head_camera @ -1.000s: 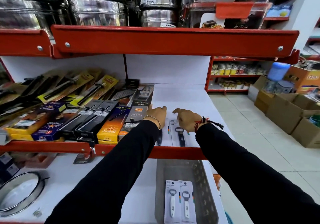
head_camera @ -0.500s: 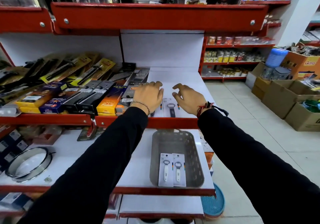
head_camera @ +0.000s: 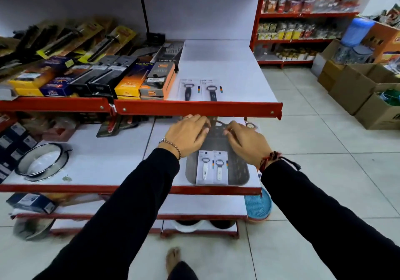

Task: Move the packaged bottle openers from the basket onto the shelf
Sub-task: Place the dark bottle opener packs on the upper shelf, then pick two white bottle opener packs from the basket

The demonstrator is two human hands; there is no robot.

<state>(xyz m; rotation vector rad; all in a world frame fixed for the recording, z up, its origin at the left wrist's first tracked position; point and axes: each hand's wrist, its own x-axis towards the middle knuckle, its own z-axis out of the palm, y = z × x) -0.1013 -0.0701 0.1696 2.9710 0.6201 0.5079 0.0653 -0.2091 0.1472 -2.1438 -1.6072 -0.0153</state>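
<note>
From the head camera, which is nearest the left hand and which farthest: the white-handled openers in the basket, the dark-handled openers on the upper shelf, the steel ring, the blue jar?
From the left hand:
1. White-handled openers, just below, in the basket.
2. Dark-handled openers, on the upper shelf.
3. Steel ring, far left.
4. Blue jar, far right.

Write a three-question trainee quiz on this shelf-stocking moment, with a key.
1. How many packaged bottle openers lie in the grey basket?
2. True or false: the two openers on the upper shelf have white handles.
3. Where are the left hand and right hand? A) on the upper shelf B) over the basket's far end C) at the cardboard boxes.

Key: 1. Two. 2. False; their handles are dark. 3. B.
</note>
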